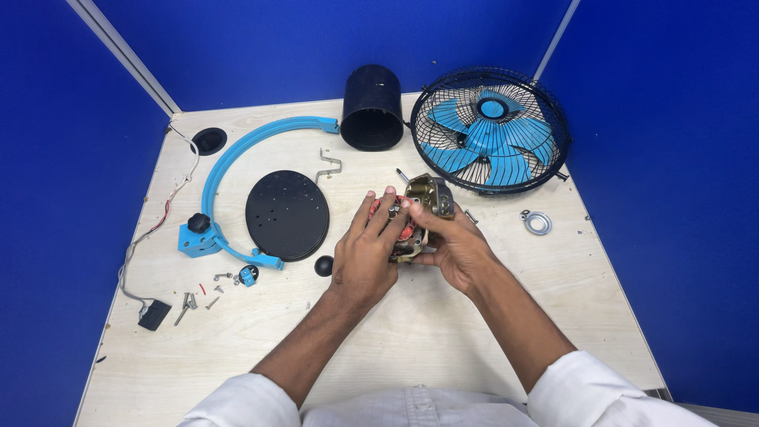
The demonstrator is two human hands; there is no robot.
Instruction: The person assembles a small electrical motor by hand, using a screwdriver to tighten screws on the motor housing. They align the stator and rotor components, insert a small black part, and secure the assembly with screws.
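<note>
Blue booth, pale wooden table (443, 348) in front of me.

I'm looking down at a light plywood tabletop, its grain showing — it fills the space between deep blue partition walls (261, 47) on the left, back and right. Pale grey metal strips (122, 54) run along the panel joins — one at the left corner, one at the right. The light falls even, with soft shadows.

Near table edge: bare wood, open passage | Left: blue curved bracket (237, 170), black disc (287, 214), loose screws (202, 298) crowd the path | Far side: black cylinder (372, 107), caged fan (490, 130) block | Right: lone metal ring (538, 222), apparently little else.
</note>
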